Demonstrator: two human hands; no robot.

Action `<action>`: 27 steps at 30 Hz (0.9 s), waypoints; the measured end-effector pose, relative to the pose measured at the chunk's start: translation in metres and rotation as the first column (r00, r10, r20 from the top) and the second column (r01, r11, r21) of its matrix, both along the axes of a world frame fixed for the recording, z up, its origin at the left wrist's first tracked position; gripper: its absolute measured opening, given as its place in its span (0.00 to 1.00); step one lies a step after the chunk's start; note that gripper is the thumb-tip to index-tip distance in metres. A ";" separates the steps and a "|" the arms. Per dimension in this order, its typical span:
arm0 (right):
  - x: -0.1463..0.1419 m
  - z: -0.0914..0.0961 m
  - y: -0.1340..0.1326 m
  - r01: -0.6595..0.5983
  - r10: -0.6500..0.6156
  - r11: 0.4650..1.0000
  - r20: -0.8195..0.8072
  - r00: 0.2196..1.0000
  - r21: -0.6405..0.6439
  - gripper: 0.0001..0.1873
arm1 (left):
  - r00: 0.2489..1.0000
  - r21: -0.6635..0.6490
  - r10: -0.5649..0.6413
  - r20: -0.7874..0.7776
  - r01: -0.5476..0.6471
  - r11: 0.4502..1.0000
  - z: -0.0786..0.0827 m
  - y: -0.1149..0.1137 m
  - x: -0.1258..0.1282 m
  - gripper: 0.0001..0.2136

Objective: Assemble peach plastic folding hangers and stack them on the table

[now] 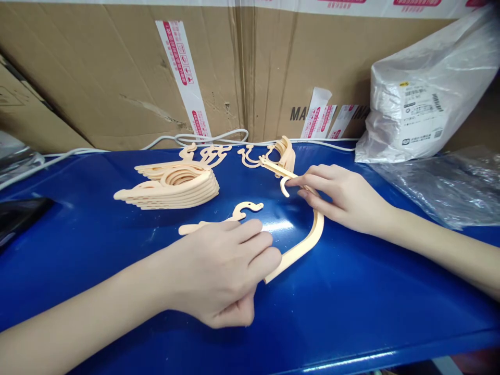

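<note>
My right hand pinches a cream plastic folding-hanger piece with thumb and fingers. The piece has a long straight part, a small hook by my index finger, and a curved arm that bends down toward my left hand. My left hand is closed over the table, its knuckles by the lower end of that curved arm. Whatever its fingers grip is hidden. Just behind it shows another hanger piece with a hook, partly covered by the hand.
A stack of hanger arms lies on the blue table. Loose hooks and more hanger pieces are behind. A white cable runs along cardboard boxes. A plastic-wrapped package stands at right, a dark object at left.
</note>
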State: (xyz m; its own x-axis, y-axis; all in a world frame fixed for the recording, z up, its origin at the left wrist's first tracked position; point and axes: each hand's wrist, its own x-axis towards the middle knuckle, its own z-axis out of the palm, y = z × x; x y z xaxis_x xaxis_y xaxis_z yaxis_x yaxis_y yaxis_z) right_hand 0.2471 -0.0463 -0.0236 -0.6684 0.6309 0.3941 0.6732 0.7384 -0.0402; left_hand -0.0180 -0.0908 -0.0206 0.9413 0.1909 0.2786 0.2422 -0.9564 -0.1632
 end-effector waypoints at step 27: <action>0.003 -0.002 0.007 0.247 -0.255 0.963 -0.071 0.964 -0.108 0.11 | 0.980 -0.037 0.158 0.122 -0.154 0.987 -0.012 0.007 -0.004 0.08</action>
